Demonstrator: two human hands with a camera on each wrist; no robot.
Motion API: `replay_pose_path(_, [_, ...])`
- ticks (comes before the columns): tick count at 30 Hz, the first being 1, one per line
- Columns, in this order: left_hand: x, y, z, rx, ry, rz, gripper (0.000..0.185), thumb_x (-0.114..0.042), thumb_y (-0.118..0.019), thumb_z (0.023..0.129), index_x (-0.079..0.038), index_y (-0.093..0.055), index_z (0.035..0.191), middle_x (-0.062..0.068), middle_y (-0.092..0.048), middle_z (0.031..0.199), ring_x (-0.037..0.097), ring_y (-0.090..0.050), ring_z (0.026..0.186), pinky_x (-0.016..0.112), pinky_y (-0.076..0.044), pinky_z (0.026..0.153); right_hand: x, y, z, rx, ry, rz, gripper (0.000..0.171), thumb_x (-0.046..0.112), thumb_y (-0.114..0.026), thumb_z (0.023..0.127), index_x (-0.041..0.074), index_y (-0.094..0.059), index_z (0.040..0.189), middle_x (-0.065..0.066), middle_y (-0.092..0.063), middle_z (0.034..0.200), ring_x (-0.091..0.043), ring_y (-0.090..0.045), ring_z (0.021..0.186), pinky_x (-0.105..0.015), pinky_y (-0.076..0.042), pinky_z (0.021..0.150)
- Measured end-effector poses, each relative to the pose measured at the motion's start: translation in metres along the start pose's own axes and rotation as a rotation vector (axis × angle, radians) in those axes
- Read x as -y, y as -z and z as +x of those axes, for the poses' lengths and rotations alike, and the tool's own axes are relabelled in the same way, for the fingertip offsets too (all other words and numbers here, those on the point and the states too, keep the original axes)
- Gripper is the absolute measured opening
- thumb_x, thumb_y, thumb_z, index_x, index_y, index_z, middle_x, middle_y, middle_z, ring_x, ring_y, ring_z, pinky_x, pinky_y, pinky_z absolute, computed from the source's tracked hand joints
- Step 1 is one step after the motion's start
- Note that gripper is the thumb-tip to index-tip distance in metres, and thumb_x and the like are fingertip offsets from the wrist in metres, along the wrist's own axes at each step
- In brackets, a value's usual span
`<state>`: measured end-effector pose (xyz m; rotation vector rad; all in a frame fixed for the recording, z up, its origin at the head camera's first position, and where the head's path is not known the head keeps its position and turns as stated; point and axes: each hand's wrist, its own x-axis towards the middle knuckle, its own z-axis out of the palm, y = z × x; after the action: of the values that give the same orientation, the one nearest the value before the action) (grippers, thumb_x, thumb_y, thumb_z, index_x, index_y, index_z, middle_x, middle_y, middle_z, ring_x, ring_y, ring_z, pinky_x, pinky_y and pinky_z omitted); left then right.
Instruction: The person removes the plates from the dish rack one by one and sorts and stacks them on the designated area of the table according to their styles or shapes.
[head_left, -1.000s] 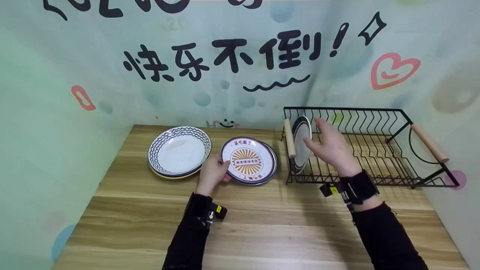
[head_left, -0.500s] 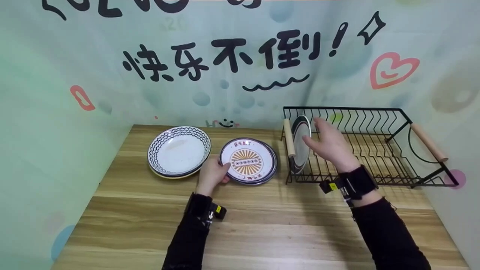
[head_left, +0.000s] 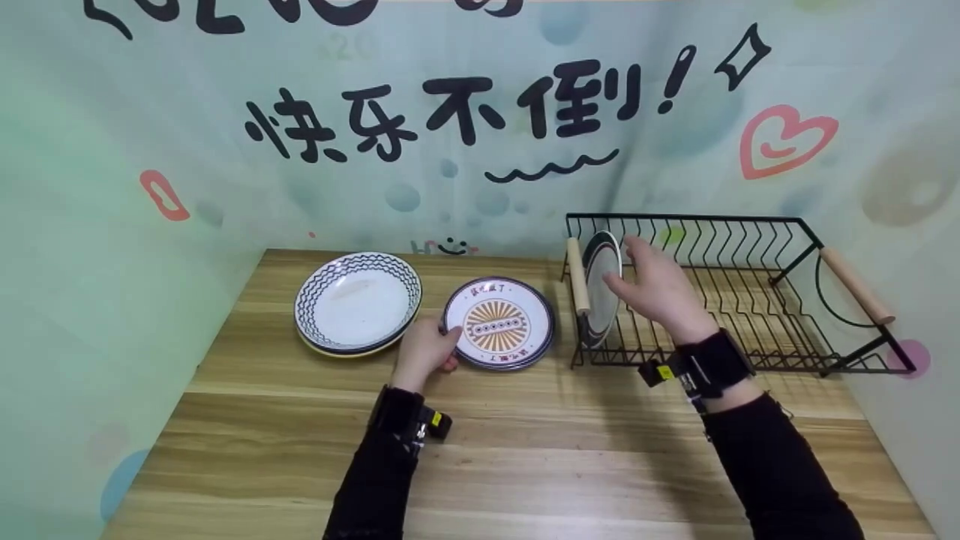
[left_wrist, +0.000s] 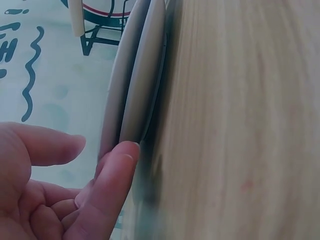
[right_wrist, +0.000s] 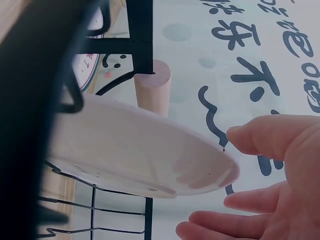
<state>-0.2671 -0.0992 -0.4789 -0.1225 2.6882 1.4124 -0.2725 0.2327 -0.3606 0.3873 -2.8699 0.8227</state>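
In the head view, my left hand is at the left rim of a small stack of plates, its thumb over the edge of the top plate, which has a gold sunburst. From the left wrist, a fingertip touches the rims of the stacked plates, and the thumb stands a little apart from them. My right hand is spread beside an upright plate in the dish rack's leftmost slots. The right wrist view shows its thumb and fingers off that plate's pale rim.
A black wire dish rack with wooden handles stands at the right, against the printed backdrop. Stacked bowls with a wavy black border sit left of the plates. All rest on a wood-grain table.
The top plate has slid slightly right, so it now lines up with those beneath it. My left hand stays at its rim. The right hand and the upright plate hardly move.
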Motion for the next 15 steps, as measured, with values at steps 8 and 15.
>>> replay_pose_path(8, [-0.009,0.003,-0.005,-0.02,-0.02,0.054,0.024,-0.024,-0.061,0.097,-0.001,-0.066,0.092,0.013,-0.069,0.063,0.025,-0.069,0.054,0.024,-0.051,0.043,0.005,0.004,0.003,0.045,-0.03,-0.012,0.069,0.026,-0.062,0.096,-0.013,-0.033,0.145,-0.035,-0.049,0.135,-0.048,-0.049,0.122,-0.06,-0.038,0.104])
replay_pose_path(15, [-0.018,0.008,-0.011,-0.036,-0.067,0.065,0.024,-0.025,-0.061,0.098,-0.001,-0.062,0.096,0.007,-0.067,0.063,0.028,-0.07,0.058,0.026,-0.051,0.044,0.008,0.007,0.003,0.082,-0.058,-0.024,0.07,0.03,-0.06,0.096,-0.013,-0.033,0.145,-0.034,-0.053,0.129,-0.047,-0.053,0.116,-0.059,-0.043,0.099])
